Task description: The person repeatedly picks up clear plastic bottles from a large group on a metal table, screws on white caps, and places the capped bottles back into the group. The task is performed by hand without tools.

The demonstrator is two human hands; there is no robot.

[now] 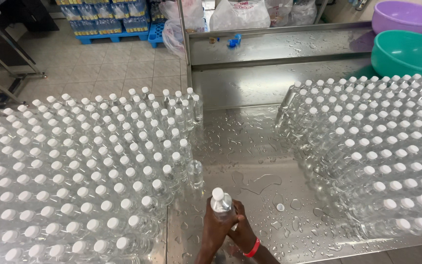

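Surface (269,161): steel, wet with droplets, bare strip down the middle.
Bottle blocks: capped rows left (74,161) and right (391,146), crowding both sides.
Basins (406,49): far right, clear of reach.
Bottle (221,203): near centre, upright; likely light, slippery, squashy; best taken mid-body.
Grip: left hand (216,230) and right hand (242,232) wrapped round bottle.

A small clear plastic bottle (221,203) with a white screw cap stands upright on the wet steel table (260,146), near its front edge, in the open lane between two large blocks of like bottles. It is capped and looks filled with a clear liquid. Only the cap, neck and shoulder show; the lower body is hidden by the two hands wrapped around it. It stands apart from both blocks, nearer the left one, just in front of a single uncapped bottle (196,172) at that block's edge.
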